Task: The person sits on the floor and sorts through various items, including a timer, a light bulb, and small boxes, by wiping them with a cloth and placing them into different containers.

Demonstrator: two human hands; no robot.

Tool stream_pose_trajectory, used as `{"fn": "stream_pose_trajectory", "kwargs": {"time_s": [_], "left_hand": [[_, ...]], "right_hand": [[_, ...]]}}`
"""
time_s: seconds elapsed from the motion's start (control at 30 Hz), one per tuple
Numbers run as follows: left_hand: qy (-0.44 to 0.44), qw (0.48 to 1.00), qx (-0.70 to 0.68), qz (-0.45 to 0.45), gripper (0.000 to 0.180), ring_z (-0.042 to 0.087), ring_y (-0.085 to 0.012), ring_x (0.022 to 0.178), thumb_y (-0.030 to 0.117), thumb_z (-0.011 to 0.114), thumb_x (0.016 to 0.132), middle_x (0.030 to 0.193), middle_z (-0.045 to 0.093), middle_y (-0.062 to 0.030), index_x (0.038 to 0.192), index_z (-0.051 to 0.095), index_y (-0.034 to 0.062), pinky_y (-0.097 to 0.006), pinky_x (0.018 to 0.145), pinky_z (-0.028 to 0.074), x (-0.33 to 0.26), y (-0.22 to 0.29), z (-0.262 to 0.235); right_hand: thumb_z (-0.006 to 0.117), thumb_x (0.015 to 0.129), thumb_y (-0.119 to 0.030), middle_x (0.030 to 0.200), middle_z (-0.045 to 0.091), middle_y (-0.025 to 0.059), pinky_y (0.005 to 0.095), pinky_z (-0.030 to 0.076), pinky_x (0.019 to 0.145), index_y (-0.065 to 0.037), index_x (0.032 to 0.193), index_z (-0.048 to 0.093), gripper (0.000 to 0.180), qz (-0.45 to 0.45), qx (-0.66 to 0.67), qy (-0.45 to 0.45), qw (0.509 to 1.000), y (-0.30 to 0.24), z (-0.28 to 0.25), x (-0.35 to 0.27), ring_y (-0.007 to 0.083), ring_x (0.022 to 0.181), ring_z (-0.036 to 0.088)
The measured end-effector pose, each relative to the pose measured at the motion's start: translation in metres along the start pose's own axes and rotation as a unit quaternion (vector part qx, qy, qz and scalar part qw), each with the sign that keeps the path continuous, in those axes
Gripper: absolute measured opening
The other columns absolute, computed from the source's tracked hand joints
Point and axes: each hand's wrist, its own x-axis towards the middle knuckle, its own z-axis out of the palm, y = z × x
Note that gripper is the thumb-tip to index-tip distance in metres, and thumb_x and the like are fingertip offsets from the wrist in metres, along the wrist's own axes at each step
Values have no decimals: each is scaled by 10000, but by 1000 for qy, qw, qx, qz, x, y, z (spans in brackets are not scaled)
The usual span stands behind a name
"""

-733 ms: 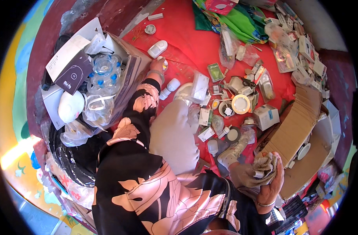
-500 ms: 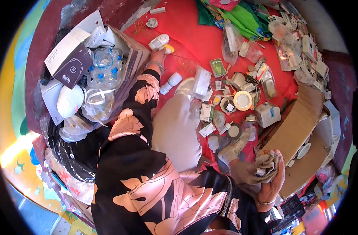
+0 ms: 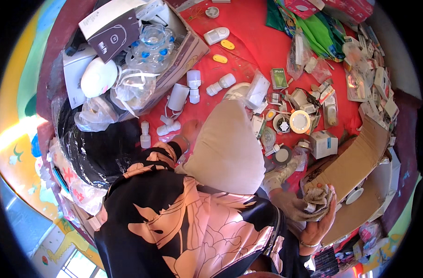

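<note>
My left hand (image 3: 191, 130) is low over the red cloth beside my light trouser knee (image 3: 227, 150), smeared by motion, its fingers unclear. Close to it lie a white jointed lamp holder (image 3: 169, 127), a white cylinder (image 3: 177, 97) with a cord, and a smaller white holder (image 3: 146, 134). Two more white holders, one upright (image 3: 193, 86) and one tilted (image 3: 220, 85), are farther out. Beyond them rest a white sensor-like device (image 3: 216, 35) and two yellow ovals, one (image 3: 227, 44) beside it and one (image 3: 220, 59) nearer. My right hand (image 3: 326, 215) grips a crumpled brown-grey rag (image 3: 318, 200) near my foot.
A carton (image 3: 193, 51) full of boxes and clear plastic parts stands at left, above a black bag (image 3: 93, 148). An opened cardboard box (image 3: 350, 157) is at right. Small boxes, a round downlight (image 3: 300, 121) and bagged parts crowd the red cloth (image 3: 248, 28).
My left hand has left the yellow piece by the white device and come back toward my knee. The view has shifted, showing more white holders. My right hand keeps the rag.
</note>
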Motion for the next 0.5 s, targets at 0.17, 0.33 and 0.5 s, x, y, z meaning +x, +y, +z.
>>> {"fn": "stream_pose_trajectory", "kwargs": {"time_s": [0.17, 0.33, 0.5], "left_hand": [[27, 995, 87, -28, 290, 585, -419, 775, 272, 495, 847, 823, 600, -252, 842, 604, 4, -500, 711, 460, -2, -47, 8], [119, 986, 10, -113, 287, 581, -414, 831, 258, 503, 831, 862, 608, -243, 880, 606, -5, -472, 756, 461, 10, -18, -9], [229, 968, 34, -98, 323, 516, -391, 1000, 176, 604, 760, 1026, 560, -227, 1042, 553, 27, -461, 861, 410, 14, -63, 6]], "right_hand": [[417, 957, -252, 1138, 573, 163, 354, 453, 909, 4, 1245, 457, 388, 58, 111, 14, 992, 6, -6, 3, 228, 1049, 555], [438, 951, -224, 1248, 505, 161, 360, 407, 974, 26, 1290, 405, 423, -187, -249, -36, 950, 11, -3, -9, 243, 1142, 501], [445, 948, -219, 1286, 471, 160, 370, 381, 1002, 37, 1305, 384, 444, -133, -141, -62, 979, 13, -3, -5, 252, 1174, 475]]}}
